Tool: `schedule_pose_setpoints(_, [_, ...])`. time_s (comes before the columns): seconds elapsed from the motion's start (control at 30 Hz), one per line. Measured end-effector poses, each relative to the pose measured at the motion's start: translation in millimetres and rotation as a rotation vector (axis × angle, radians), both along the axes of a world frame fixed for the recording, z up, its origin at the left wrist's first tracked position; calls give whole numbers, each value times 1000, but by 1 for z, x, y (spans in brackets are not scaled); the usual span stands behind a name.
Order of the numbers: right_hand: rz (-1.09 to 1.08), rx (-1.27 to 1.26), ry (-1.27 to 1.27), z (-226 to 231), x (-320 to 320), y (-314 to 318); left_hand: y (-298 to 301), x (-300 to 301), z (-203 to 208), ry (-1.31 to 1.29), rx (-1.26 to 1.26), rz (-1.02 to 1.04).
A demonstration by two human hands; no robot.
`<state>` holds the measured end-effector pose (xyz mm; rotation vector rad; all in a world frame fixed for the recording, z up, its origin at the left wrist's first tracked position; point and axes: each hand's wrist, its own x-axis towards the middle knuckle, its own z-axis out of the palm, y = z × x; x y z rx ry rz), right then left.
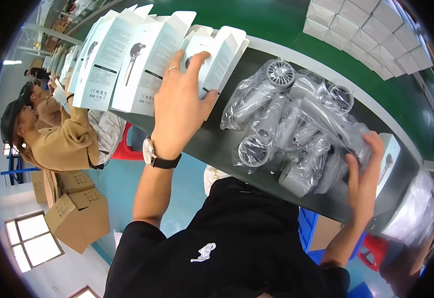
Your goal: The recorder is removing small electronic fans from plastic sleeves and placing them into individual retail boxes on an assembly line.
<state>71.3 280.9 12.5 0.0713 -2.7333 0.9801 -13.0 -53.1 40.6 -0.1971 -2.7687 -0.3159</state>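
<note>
My left hand [182, 99], wearing a ring and a watch, reaches over the nearest of several upright white and pale-blue cartons [212, 59]. Its fingers are spread against that carton's face, the thumb lying near its right side. The cartons have raised top flaps. To their right lies a pile of grey handheld devices in clear plastic bags, some with round spoked grilles [280, 73]. At the pile's right end, my right hand [363, 174] has its thumb and fingers around the end of one long bagged device [331, 124].
Many white boxes [366, 35] are stacked beyond the table's pale edge. Another printed carton [387, 161] stands right of my right hand, near clear plastic bags [416, 208]. Co-workers [63, 139] sit at the left. Brown cardboard boxes [78, 213] and a blue crate [307, 226] are below.
</note>
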Motion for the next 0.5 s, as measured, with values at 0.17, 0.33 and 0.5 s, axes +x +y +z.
schedule_pose_setpoints(0.17, [-74, -148, 547, 7, 30, 54, 8, 13, 4, 94, 258, -321])
schedule_pose_setpoints(0.33, [-570, -598, 643, 29, 76, 84, 8, 24, -28, 294, 579, -677])
schedule_pose_setpoints(0.5, [-616, -592, 584, 44, 77, 48, 24, 14, -32, 408, 427, -816])
